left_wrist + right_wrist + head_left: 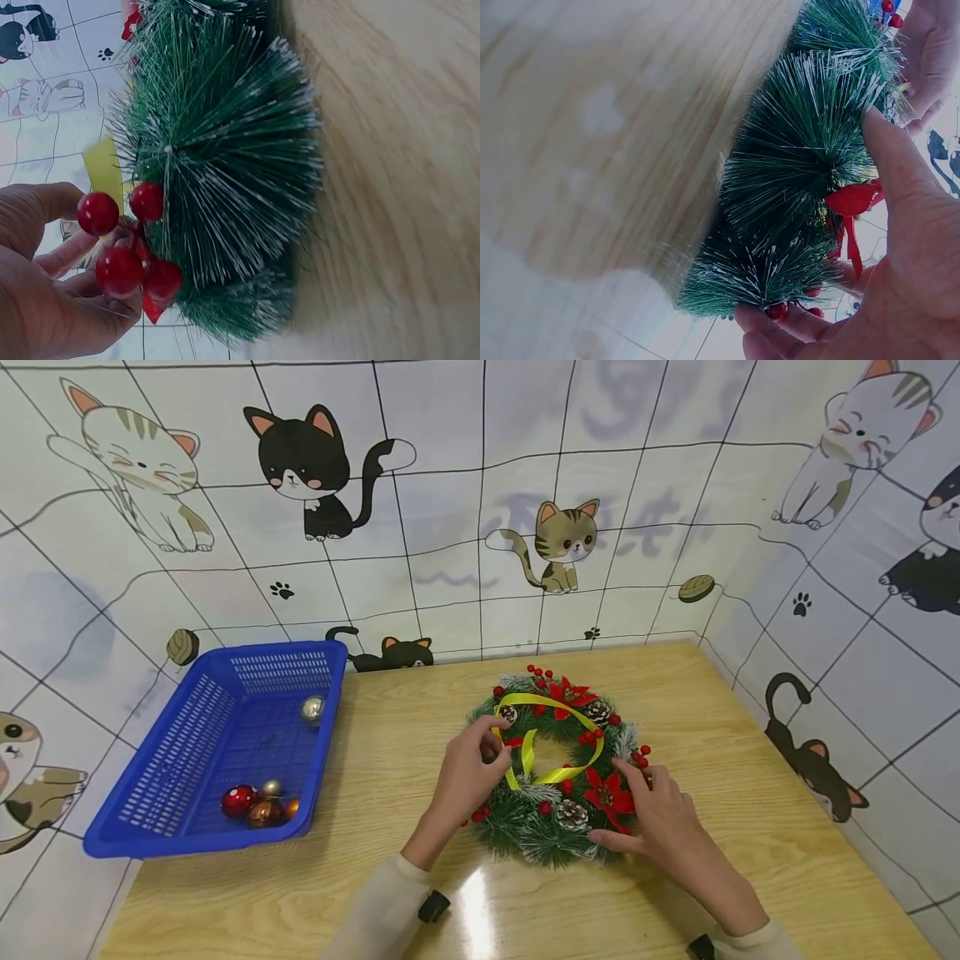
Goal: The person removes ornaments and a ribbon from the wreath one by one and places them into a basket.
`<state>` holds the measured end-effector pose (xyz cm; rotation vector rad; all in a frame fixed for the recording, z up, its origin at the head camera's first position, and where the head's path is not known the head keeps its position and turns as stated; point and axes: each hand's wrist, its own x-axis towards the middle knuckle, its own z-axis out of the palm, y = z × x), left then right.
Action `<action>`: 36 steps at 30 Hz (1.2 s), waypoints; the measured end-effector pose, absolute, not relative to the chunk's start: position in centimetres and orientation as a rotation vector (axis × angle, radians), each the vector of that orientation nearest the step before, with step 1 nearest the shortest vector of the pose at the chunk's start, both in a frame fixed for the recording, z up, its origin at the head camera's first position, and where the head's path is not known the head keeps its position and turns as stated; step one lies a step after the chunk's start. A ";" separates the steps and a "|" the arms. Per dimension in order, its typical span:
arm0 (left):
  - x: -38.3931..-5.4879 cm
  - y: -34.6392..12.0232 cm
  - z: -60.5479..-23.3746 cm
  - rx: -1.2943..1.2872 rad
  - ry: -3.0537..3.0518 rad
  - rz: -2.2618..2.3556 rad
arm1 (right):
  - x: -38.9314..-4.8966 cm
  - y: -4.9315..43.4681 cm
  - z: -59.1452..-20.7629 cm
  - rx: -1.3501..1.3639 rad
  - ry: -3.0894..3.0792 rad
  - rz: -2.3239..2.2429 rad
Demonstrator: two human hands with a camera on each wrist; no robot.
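Observation:
A green Christmas wreath (pixel 555 839) lies on the wooden table, trimmed with red berries (pixel 120 271), red poinsettias (pixel 609 795), pine cones (pixel 572 814) and frosted needles. A loose loop of yellow ribbon (pixel 564 774) lies across its upper face and centre. At the wreath's left side, my left hand (pixel 467 768) has its thumb and index finger curled at the ribbon, pinching it; the fingertips are partly hidden. My right hand (pixel 671 827) grips the wreath's lower right edge, its thumb in front and fingers round the outer side, beside a poinsettia.
To the left, a blue plastic basket (pixel 322 760) stands on the table (pixel 390 727). In it are a silver ball (pixel 312 710), a red ball (pixel 239 802) and several gold and copper balls (pixel 266 814). Cat-patterned wall covering (pixel 450 543) borders the table behind and on the right.

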<state>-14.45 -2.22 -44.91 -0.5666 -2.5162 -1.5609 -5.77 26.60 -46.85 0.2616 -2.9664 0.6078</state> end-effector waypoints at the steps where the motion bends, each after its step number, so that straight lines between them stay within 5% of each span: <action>1: -14.5 -2.1 -44.8 -0.574 -2.518 -1.558 | -5.8 26.6 -46.8 0.262 -2.965 0.605; 15: -15.1 0.2 -44.5 -0.682 -2.568 -1.427 | -5.9 26.8 -47.1 0.276 -2.938 0.557; 36: -16.6 2.4 -44.9 -0.470 -2.675 -1.155 | -5.6 26.5 -47.0 0.257 -2.946 0.554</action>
